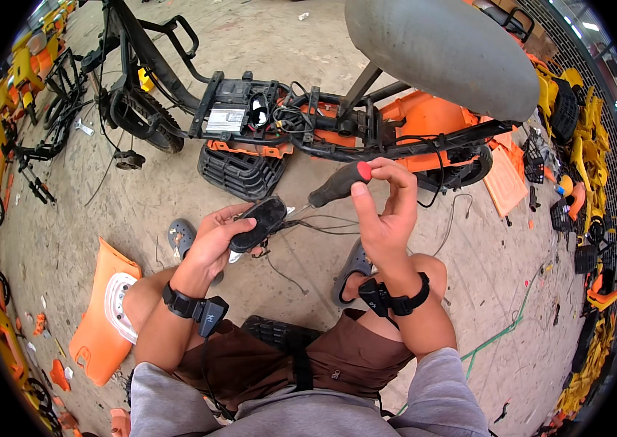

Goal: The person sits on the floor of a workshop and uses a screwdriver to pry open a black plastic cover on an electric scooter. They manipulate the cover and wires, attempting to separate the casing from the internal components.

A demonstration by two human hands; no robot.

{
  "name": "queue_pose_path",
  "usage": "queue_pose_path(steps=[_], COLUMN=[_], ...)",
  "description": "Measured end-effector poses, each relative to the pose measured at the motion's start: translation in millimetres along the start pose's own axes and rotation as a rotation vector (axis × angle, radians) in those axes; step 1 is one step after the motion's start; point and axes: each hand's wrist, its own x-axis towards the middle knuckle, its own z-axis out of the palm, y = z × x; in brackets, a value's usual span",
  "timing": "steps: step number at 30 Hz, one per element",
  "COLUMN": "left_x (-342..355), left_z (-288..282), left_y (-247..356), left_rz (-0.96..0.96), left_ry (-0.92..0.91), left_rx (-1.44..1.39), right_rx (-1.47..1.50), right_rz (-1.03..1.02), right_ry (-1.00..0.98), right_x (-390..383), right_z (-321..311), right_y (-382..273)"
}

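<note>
In my left hand (214, 237) is a black, oval plastic part (260, 223), with the thumb lying across its face. Thin dark cables (327, 224) come out of its right end. My right hand (387, 207) pinches a screwdriver (336, 186) by the red end of its black handle. The screwdriver slants down to the left, its shaft near the cable end of the part; I cannot tell whether the tip touches it. Both hands are in front of a partly stripped electric scooter frame (352, 151) with a grey seat (439, 51).
A silver box (225, 120) and bundled wiring sit in the frame. Under it are a black ribbed basket (241, 173) and orange panels (425, 116). An orange panel (104, 309) lies by my left knee. Yellow scooter parts (591, 167) line the right side, and a green cord (501, 333) crosses the floor.
</note>
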Motion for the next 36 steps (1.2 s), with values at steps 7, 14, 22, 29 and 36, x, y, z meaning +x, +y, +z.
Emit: queue_pose_path(steps=[7,14,22,29,36], left_x=[2.2,0.5,1.1,2.0,0.1], left_z=[-3.3,0.9,-3.1,-2.1,-1.8], left_y=[-1.3,0.9,-1.4,-0.1,-1.1], left_rz=[0.006,0.002,0.009,0.013,0.009], left_ry=[0.009,-0.003,-0.02,-0.013,-0.001], left_rx=[0.006,0.007,0.021,0.023,0.012], right_rx=[0.147,-0.115,-0.07,0.014,-0.034], right_rz=[0.047,-0.078,0.014,-0.008,0.11], right_ry=[-0.004,-0.073,-0.096,-0.029,-0.089], right_x=[0.4,6.8,2.3,6.3,5.1], right_z=[2.3,-6.1,-2.6,2.9,1.7], right_y=[-4.9,-7.6,-8.4,-10.2,-18.1])
